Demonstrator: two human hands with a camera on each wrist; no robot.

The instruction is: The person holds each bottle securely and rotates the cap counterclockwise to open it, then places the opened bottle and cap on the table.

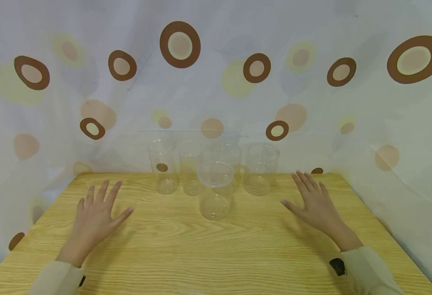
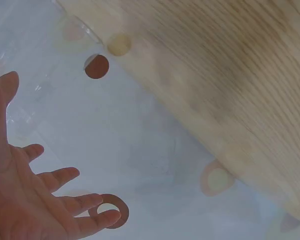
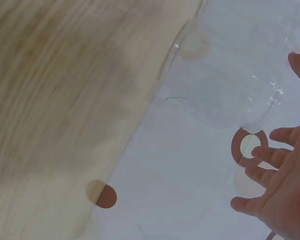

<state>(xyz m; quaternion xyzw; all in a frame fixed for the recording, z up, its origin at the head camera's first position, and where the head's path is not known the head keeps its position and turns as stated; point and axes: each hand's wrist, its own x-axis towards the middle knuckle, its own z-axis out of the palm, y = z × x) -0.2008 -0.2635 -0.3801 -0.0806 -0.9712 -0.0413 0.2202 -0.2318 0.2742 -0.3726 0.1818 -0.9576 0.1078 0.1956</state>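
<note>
Several clear, see-through cylindrical containers stand upright on the wooden table in the head view. One container is nearest, at the middle. Behind it is a row, with a slim container at its left end and a wider container at its right end. To the left of them my left hand hovers over the table, fingers spread, holding nothing. My right hand is on the other side, also spread and holding nothing, its thumb toward the wider container. Both wrist views show the palms bare.
The wood-grain table ends at a pale curtain printed with brown, peach and yellow circles. This sheet rises behind the containers and along both sides. A small black object sits at the right sleeve.
</note>
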